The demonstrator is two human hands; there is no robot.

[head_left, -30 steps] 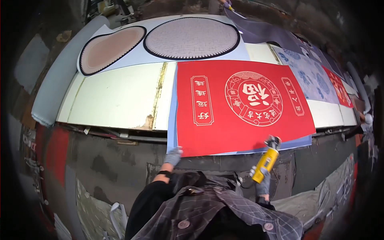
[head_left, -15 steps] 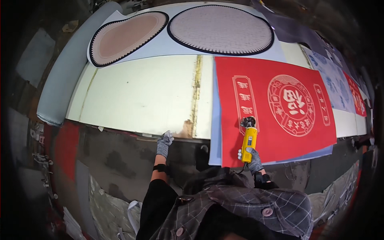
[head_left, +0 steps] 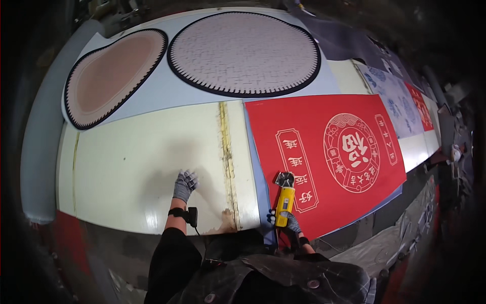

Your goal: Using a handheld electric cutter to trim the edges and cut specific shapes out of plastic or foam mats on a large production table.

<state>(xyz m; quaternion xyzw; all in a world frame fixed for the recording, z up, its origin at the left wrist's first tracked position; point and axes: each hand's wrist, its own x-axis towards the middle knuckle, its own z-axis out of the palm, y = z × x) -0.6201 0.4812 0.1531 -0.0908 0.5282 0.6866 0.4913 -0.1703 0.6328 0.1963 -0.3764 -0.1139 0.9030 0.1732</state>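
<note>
My right hand (head_left: 290,222), in a grey glove, is wrapped round the yellow body of a handheld electric cutter (head_left: 285,205). Its dark metal head lies over the left part of a red mat (head_left: 324,213) with pale printed characters and a round emblem. A blue-grey sheet (head_left: 262,190) shows under the mat's left edge. Over the pale tabletop (head_left: 121,177), left of the mat, is my left hand (head_left: 186,185), also gloved. It holds nothing, and its fingers are loosely bent and a little apart. A small black device is strapped to the left wrist.
Farther back, a large oval mat (head_left: 245,55) and a pinkish rounded mat (head_left: 119,76), both black-edged, lie on a light sheet. A grey roll (head_left: 43,152) runs along the left side. Blue-patterned sheets (head_left: 395,101) and another red mat (head_left: 419,106) lie at right.
My left hand has gone from the table's front edge to over the pale top. The right hand still grips the cutter over the red mat's left part. The view has shifted.
</note>
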